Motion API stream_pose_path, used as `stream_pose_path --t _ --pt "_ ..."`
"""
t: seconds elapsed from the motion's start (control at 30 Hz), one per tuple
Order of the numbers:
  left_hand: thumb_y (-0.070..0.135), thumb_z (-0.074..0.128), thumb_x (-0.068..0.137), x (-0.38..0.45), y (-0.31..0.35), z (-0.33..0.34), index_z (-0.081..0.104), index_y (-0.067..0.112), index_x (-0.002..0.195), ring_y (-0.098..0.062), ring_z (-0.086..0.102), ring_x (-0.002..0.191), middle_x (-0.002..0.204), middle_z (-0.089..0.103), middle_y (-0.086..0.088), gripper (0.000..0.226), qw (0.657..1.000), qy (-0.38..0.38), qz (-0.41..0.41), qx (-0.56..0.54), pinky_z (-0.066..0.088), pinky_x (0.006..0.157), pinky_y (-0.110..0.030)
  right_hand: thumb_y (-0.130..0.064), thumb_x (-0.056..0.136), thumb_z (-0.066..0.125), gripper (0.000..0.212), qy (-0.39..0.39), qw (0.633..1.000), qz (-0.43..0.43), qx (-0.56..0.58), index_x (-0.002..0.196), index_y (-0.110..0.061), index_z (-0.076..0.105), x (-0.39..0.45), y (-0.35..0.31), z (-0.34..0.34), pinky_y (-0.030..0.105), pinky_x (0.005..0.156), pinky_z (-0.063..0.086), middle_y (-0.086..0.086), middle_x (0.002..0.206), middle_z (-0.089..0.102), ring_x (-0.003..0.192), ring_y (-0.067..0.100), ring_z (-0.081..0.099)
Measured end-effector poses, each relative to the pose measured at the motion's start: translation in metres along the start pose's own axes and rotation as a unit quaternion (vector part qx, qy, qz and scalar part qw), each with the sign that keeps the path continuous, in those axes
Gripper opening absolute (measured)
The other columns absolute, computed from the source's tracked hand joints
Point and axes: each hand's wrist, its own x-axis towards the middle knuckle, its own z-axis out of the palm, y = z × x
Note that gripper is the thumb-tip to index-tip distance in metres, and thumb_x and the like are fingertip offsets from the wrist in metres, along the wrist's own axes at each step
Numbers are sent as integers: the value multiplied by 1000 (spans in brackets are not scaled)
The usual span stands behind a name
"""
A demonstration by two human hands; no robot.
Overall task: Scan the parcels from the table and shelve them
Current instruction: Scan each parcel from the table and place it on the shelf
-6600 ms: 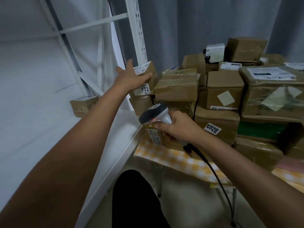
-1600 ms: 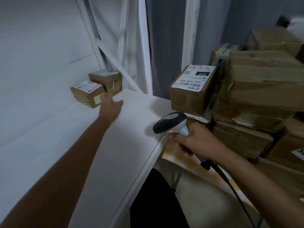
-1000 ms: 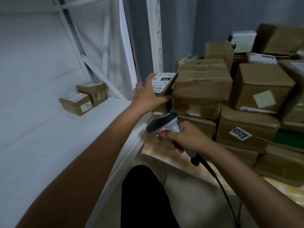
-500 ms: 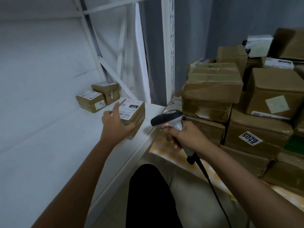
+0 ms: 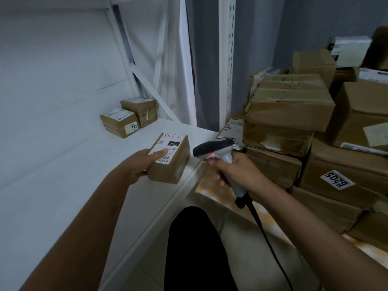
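My left hand (image 5: 139,164) grips a small brown parcel (image 5: 174,164) with a white label marked 032, thumb lying on the label, just above the white shelf (image 5: 73,185) near its front edge. My right hand (image 5: 235,171) holds the grey and black barcode scanner (image 5: 216,149) by its handle, the head level with the parcel's right side. Two small parcels (image 5: 126,120) sit at the back of the shelf, one marked 772. A pile of brown parcels (image 5: 304,127) is stacked on the table at the right.
A white shelf upright (image 5: 225,59) stands between the shelf and the table. The table carries a yellow checked cloth (image 5: 212,192). The scanner's black cable (image 5: 266,234) hangs down past my dark trouser leg (image 5: 195,248). A grey curtain hangs behind.
My left hand took the 032 parcel off the pile's left end and swung it over the shelf, then drew it back beside the scanner. The right hand stayed on the scanner.
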Motion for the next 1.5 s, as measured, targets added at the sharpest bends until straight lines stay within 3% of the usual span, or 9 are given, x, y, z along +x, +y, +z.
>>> stream_pose_path --t 0.23,0.33,0.43,0.6,0.73,0.8,0.97,1.13,1.5 --pt "28 61 99 -19 -17 13 59 24 124 -13 74 97 110 77 4 25 993 -46 48 -93 58 79 -29 -26 96 65 10 17 997 -29 63 95 -16 69 14 7 22 34 69 59 16 90 75 73 23 72" --pt "26 56 103 -27 -17 22 52 26 131 -11 70 98 117 74 3 29 992 -35 32 -116 54 72 -23 -32 94 67 18 22 998 -35 47 108 -20 69 20 9 36 40 80 62 6 99 75 87 22 75" --pt "30 52 104 -30 -16 31 45 30 137 -14 68 101 120 70 -1 33 991 -39 35 -120 57 71 -25 -30 95 66 9 25 997 -45 61 103 -26 67 20 11 44 29 72 62 -4 99 74 89 14 72" --pt "42 53 102 -24 -12 27 48 28 129 -31 64 106 110 71 -10 31 985 -53 6 -163 53 101 -52 -30 95 66 14 44 997 -50 45 108 -25 66 16 12 39 10 59 49 -16 91 71 77 -4 69" --pt "39 63 96 -22 -19 19 46 20 137 -32 65 109 120 70 -14 48 976 -61 -3 -210 60 82 -42 -32 95 65 10 30 998 -42 42 105 -29 67 13 9 29 27 73 60 -8 98 76 87 8 73" --pt "36 66 94 -17 -24 17 45 19 140 -30 66 107 121 71 -14 53 966 -24 17 -257 59 87 -44 -31 94 67 22 27 998 -45 18 113 -19 68 11 4 25 36 79 62 3 104 76 89 19 75" --pt "28 66 96 -6 -29 18 42 19 146 -27 67 115 123 72 -6 56 947 33 66 -313 52 102 -48 -24 96 65 9 7 997 -71 -17 96 -15 66 -1 -19 15 32 65 60 21 89 74 75 32 72" --pt "25 63 98 -3 -28 24 51 11 141 -20 70 112 123 73 -4 46 943 54 80 -318 57 87 -36 -29 95 66 16 -13 996 -61 -68 87 -15 64 -9 -40 2 25 49 51 8 63 67 53 18 64" --pt "22 59 101 -4 -25 31 63 13 121 -17 68 112 120 74 -3 23 946 64 75 -309 54 91 -34 -27 97 62 25 -56 996 -7 -70 81 -9 64 -22 -56 -8 22 44 45 9 60 63 43 15 57"
